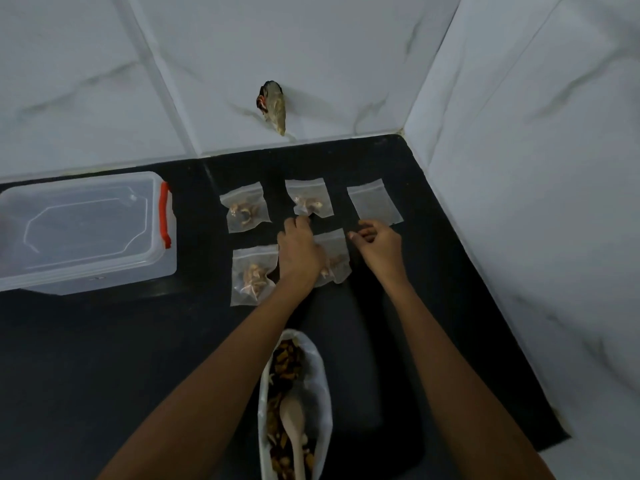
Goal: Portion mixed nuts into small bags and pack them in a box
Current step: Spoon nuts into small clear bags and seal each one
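Found a clear plastic box at the left edge of the black worktop, close to the back edge, lid on, orange latch on its right end. Saw five small clear bags toward the back right corner, laid flat in two rows. Counted three in the back row: the back left bag with nuts inside, the back middle bag also with nuts, the back right bag looking empty and nearest the right edge. Counted two in the front row: the front left bag with nuts, and near it the front middle bag, partly covered. Saw the left hand over the left part of the front middle bag, knuckles up, fingertips bent down at the near edge of the back middle bag; could not tell whether gripping anything. Saw the right hand just right of the front middle bag, fingers curled, thumb and forefinger close together by that bag's back right corner; could not tell whether pinching it. Found a large open bag of mixed nuts at the near edge, between the forearms, with a wooden spoon resting inside, bowl toward the back.
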{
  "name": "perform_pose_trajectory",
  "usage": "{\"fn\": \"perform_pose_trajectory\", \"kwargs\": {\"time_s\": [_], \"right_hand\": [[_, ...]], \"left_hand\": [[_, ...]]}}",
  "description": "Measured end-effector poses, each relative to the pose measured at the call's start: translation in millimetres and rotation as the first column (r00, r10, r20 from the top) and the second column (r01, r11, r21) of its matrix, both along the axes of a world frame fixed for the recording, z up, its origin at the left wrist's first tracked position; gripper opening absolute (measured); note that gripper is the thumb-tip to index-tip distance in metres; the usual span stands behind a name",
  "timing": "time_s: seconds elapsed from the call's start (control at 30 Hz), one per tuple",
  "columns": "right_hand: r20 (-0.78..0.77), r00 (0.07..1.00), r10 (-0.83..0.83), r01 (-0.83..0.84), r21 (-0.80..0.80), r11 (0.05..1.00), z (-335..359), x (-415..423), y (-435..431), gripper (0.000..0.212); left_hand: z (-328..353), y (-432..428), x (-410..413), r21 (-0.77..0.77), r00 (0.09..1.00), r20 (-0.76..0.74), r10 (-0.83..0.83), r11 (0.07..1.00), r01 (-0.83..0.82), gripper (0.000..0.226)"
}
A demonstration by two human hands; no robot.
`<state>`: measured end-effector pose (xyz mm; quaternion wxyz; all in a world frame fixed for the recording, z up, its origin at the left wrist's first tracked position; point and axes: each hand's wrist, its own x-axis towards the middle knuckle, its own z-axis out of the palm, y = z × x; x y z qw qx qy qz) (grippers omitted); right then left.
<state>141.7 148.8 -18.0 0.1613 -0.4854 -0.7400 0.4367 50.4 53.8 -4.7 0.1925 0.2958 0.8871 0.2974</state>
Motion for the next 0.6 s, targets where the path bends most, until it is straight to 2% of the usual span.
{"fn": "perform_pose_trajectory", "kwargs": {"time_s": [0.07,0.13,0.3,0.47,0.6], "right_hand": [[0.01,0.999,-0.046,0.045,0.025,0.999,2,3,18,0.029],[0.018,0.994,-0.11,0.108,0.065,0.992,3,3,39,0.024],[0.079,0.98,-0.184,0.168,0.175,0.97,-7,-3,83,0.021],[0.156,0.977,-0.144,0.109,0.214,0.971,-16,-6,96,0.03],[0.175,0.976,-0.129,0.096,0.186,0.978,-15,-10,98,0.025]], "left_hand": [[5,15,2,0.121,0.998,0.043,-0.039,0.992,0.033,0.037],[10,35,5,0.195,0.985,0.157,-0.07,0.98,0.038,0.029],[2,90,17,0.152,0.897,0.442,0.006,0.985,-0.081,0.035],[-9,120,20,0.057,0.866,0.471,0.168,0.974,-0.22,0.045],[-11,129,23,0.058,0.854,0.468,0.227,0.956,-0.286,0.049]]}}
